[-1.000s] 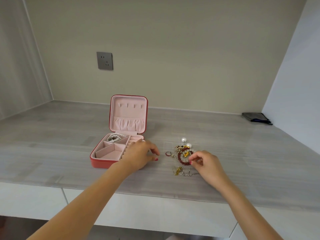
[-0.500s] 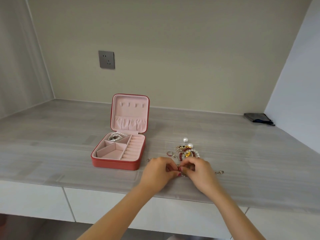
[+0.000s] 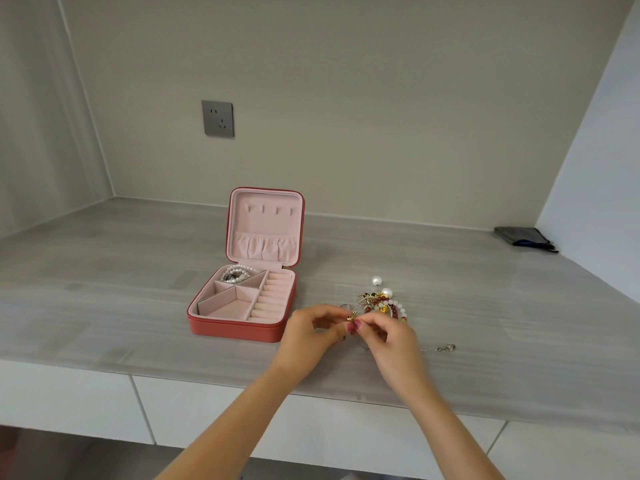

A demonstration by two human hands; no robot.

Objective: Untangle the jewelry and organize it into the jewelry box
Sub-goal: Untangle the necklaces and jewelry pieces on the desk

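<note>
head view: a grey wood-grain worktop (image 3: 104, 271) is seen from above, set in a beige alcove. a red jewelry box (image 3: 242, 306) stands open on it, its pink-lined lid upright. a pearl bracelet (image 3: 237, 273) is coiled in the back left compartment of the box; the other compartments and the ring rolls are shown bare. just right of the box, a tangle of jewelry (image 3: 381, 303) is heaped on the worktop, with red and pale beads, gold pieces and two large pearls. both hands are brought together in front of the tangle. a small gold piece (image 3: 351, 317) is pinched between the curled fingers of the left hand (image 3: 311, 332) and those of the right hand (image 3: 394, 341). a thin chain (image 3: 440, 348) with a small ring at its end is laid on the worktop to the right of the right hand. a dark pouch (image 3: 524, 237) is placed in the far right corner, and a grey wall socket (image 3: 217, 118) is fixed on the back wall.
</note>
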